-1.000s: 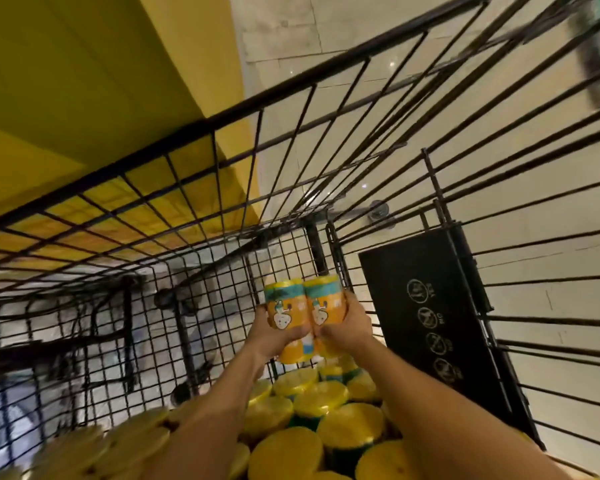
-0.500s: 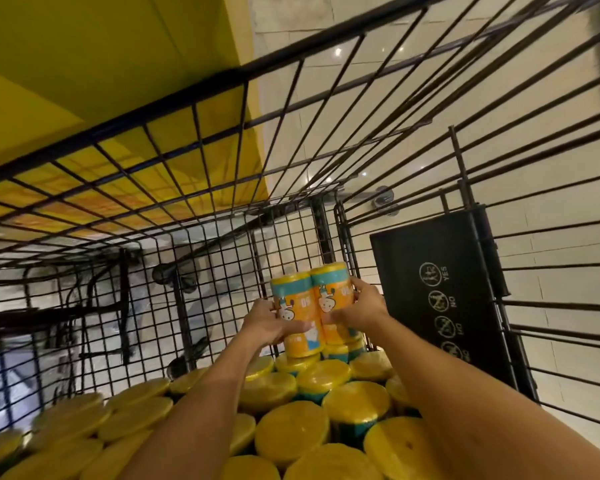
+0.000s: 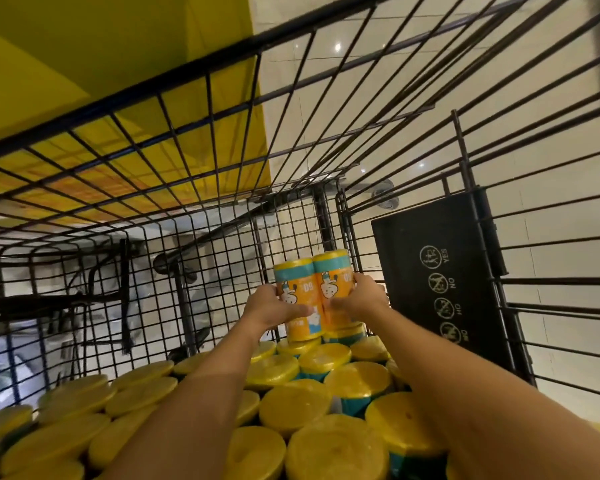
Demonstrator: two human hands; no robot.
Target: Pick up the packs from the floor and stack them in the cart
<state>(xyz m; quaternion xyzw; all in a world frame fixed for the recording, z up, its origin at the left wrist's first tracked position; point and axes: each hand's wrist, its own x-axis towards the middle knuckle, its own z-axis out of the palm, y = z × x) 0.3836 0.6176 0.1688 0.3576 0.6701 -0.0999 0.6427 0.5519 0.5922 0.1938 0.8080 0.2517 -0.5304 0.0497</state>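
Cart [image 3: 201,258] mostly filled with yellow-lidded packs [image 3: 293,412] | left hand [image 3: 272,308], right hand [image 3: 361,299] grasping twin-canister pack [image 3: 314,289], lowering position, far corner | floor remainder unseen

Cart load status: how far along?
Done: yellow-lidded packs stand packed across the cart. In hand: left hand and right hand grip a twin pack upright at the far end, over that layer; seated or not, cannot tell. Left: release it; any remaining packs are out of view.
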